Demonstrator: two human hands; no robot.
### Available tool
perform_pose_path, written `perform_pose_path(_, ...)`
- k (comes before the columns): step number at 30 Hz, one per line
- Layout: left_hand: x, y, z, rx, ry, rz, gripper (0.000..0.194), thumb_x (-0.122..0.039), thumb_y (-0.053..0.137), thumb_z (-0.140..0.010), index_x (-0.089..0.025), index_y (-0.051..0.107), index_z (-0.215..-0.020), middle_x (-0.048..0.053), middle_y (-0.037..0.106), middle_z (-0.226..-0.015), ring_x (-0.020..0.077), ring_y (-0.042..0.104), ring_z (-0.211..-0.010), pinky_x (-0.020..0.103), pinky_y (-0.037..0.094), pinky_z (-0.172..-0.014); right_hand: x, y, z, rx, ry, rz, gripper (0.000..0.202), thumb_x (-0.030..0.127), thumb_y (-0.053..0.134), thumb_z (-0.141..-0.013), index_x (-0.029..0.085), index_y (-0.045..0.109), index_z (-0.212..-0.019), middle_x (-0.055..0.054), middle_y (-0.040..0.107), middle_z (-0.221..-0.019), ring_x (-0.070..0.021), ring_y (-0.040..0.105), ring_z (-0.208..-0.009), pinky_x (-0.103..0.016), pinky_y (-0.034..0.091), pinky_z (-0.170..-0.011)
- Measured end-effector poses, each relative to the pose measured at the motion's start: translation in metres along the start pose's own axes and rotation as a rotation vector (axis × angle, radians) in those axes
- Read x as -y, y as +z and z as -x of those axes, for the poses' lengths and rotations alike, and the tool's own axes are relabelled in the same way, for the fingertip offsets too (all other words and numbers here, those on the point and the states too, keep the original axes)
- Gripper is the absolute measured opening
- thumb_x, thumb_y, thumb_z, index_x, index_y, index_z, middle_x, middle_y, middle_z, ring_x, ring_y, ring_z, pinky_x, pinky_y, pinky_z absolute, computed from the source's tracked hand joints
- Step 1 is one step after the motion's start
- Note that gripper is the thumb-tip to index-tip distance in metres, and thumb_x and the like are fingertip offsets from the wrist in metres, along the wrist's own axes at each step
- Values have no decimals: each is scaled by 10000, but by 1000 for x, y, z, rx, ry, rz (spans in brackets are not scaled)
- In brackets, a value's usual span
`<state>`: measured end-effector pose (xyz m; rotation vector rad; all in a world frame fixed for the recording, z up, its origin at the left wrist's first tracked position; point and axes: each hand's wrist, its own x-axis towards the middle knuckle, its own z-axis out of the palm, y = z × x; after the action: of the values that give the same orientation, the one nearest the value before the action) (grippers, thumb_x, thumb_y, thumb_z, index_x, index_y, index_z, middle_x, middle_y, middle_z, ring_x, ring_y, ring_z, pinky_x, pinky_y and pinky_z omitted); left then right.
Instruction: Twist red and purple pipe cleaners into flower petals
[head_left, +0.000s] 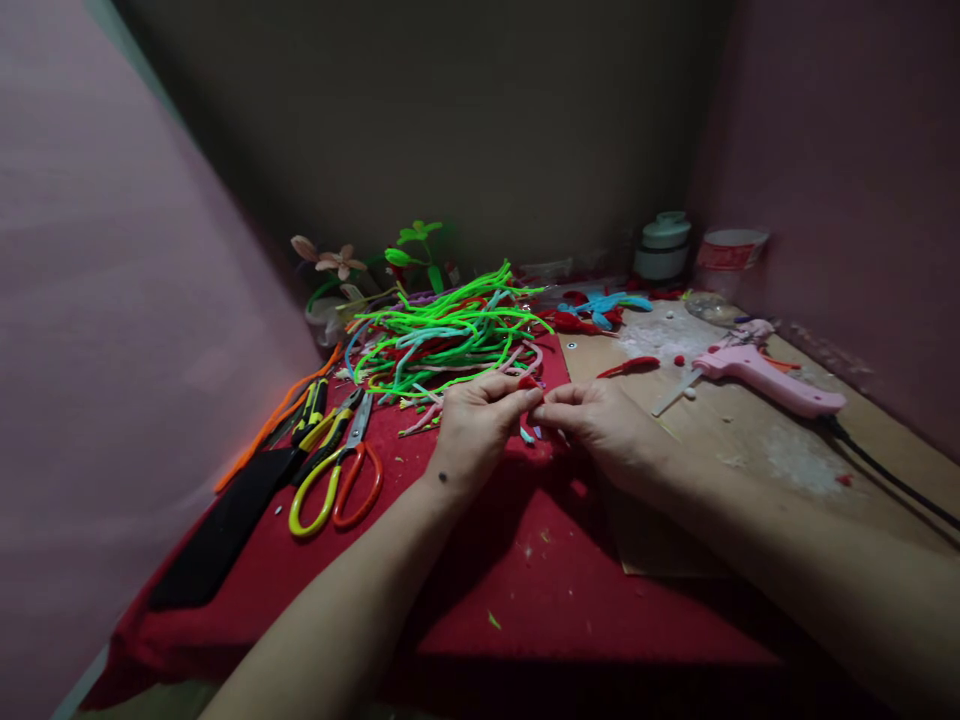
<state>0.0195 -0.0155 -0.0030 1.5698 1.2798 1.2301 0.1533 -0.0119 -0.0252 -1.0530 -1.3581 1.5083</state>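
The stems (450,330) look fuzzy and matt, the glue gun (780,378) smooth plastic, the scissors (349,453) metal with glossy coated handles, the red cover (525,605) dull cloth, the board (716,440) smooth and papery

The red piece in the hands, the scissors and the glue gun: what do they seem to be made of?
Red piece: perhaps fabric or fuzzy wire; matte, too small to tell.
Scissors: likely metal blades, grey sheen; glossy yellow and red handles, probably plastic.
Glue gun: probably plastic; smooth, moulded pink body.
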Motion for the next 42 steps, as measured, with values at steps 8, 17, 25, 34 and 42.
perform_pose_path(8, 6, -9, -7, 172, -153, 250, 246, -331, 634, -699, -133, 658, -845, -40, 499, -497, 47, 368, -407, 188, 278, -414, 0, -2, 0, 52, 23, -42, 194, 227, 594, -660, 154, 535, -490, 27, 454, -403, -67, 348, -382, -248, 217, -433)
perform_pose_path(17, 3, -16, -10, 332, -161, 280, 202, -335, 625, -711, -139, 597, -745, -30, 539, -560, 26, 364, -386, 169, 247, -374, 0, -5, -1, 178, -8, -56, 211, 238, 596, -671, 151, 520, -495, 29, 460, -408, -69, 362, -396, -252, 240, -456)
perform_pose_path(25, -5, -16, -8, 227, -156, 65, 224, -341, 620, -710, -132, 577, -642, -52, 447, -430, 30, 312, -362, 176, 196, -372, 0, -3, 0, 204, -14, -25, 206, 257, 604, -672, 148, 534, -511, 30, 468, -417, -70, 349, -402, -255, 234, -463)
perform_pose_path(34, -5, -16, -8, 203, -140, 59, 231, -347, 620, -707, -125, 606, -648, -30, 490, -466, 40, 328, -386, 190, 200, -382, 6, -2, 1, 169, 1, -8, 213, 245, 596, -668, 147, 526, -493, 31, 453, -403, -66, 349, -402, -250, 240, -464)
perform_pose_path(42, -6, -13, -5, 121, -20, -161, 183, -285, 601, -713, -133, 641, -620, -26, 495, -461, 51, 350, -406, 186, 238, -399, 1, -3, 1, 162, 84, 0, 204, 268, 620, -656, 147, 544, -511, 25, 471, -393, -59, 334, -354, -242, 206, -410)
